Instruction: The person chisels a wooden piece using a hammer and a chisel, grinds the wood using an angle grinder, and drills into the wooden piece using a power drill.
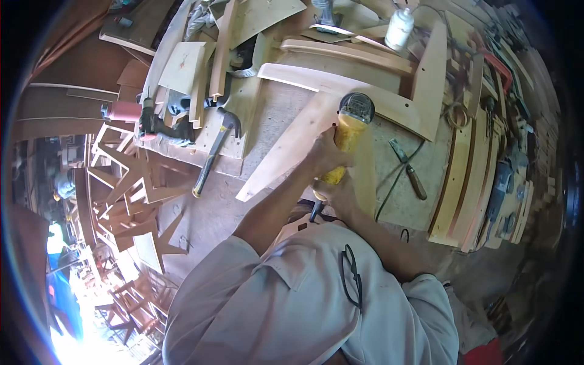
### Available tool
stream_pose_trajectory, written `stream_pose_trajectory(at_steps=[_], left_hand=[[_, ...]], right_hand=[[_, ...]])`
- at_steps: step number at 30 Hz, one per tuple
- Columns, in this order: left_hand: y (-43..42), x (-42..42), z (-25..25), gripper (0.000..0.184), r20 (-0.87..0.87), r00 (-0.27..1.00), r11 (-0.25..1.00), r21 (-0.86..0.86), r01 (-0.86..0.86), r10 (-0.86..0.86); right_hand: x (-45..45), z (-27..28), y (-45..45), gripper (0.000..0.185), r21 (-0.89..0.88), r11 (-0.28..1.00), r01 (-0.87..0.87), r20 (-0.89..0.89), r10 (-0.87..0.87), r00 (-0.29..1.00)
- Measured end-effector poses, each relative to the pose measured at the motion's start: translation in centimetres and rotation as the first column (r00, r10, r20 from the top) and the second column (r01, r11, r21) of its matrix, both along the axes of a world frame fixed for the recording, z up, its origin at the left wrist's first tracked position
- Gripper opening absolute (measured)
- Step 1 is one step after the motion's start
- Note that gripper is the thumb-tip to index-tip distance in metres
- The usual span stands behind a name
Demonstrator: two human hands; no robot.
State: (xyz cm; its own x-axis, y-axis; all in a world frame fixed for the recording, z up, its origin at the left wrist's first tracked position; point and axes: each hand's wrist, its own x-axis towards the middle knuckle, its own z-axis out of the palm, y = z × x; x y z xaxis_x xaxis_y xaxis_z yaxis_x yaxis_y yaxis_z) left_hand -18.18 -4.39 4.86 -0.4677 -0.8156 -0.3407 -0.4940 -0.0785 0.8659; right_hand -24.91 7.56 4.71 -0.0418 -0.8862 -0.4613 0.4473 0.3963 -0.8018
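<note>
Both of my hands are closed around a yellow angle grinder [348, 135], whose dark round head points away from me. My left hand [328, 151] grips the middle of its body. Closer to my waist, my right hand [339, 193] holds the rear end, where a black cord comes out. Beneath the tool lies a pale tapered wooden board [286, 146]. Just past the grinder's head, a curved wooden piece [328, 79] joins an upright one in an angled frame. How the head meets the wood is hard to make out.
A hammer [218, 143] and a cordless drill [152, 125] lie left. To the right are a wooden-handled tool [415, 181], a loose cable and stacked curved wood strips [459, 182]. A white bottle [399, 29] stands at the back; wooden frames [131, 176] fill the floor at left.
</note>
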Motion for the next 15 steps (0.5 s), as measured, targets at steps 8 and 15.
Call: stream_pose_trajectory(at_steps=[8, 15], left_hand=[[-3.7, 5.6, -2.5, 0.052, -0.132, 0.969, 0.977, 0.053, -0.205, 0.210], [-4.1, 5.9, -1.2, 0.049, -0.248, 0.941, 0.962, 0.205, -0.182, 0.230]], right_hand=[[3.7, -6.1, -4.5, 0.055, -0.097, 0.982, -0.161, -0.108, 0.151, 0.983], [4.6, -6.7, -5.1, 0.067, -0.029, 0.993, -0.115, -0.158, 0.109, 0.981]])
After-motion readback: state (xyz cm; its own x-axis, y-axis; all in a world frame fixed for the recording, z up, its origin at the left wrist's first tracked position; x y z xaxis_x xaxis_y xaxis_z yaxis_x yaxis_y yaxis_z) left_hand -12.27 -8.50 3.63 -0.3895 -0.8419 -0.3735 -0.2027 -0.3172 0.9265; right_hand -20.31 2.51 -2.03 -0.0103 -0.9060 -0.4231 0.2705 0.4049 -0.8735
